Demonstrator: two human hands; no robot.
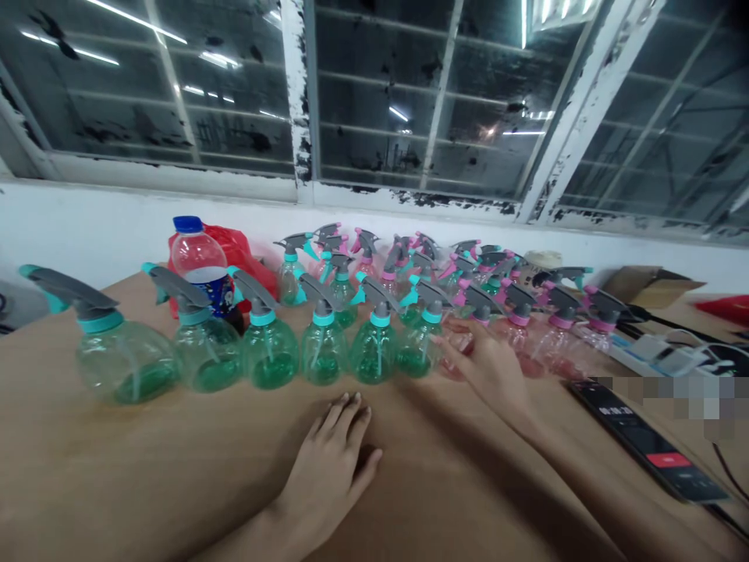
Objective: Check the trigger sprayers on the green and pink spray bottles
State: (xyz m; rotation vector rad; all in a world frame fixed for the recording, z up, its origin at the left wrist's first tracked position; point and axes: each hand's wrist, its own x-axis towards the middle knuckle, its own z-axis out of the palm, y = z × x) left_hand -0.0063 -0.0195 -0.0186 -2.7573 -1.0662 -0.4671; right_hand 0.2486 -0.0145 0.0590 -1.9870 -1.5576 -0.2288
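Note:
A front row of spray bottles stands upright across the table. On its left are several green spray bottles (270,355) with teal collars and grey heads. To their right come several pink spray bottles (530,343) with pink collars. My right hand (495,373) is at the leftmost pink spray bottle (453,361), thumb and fingers against its body and partly hiding it. My left hand (331,453) lies flat on the table, fingers stretched, in front of the green bottles and apart from them.
More spray bottles (342,293) stand behind the front row. At back left are a blue-capped drink bottle (199,254) and a red plastic bag (234,242). A phone (647,441), a power strip (649,351) with cables and a cardboard box (644,285) lie to the right.

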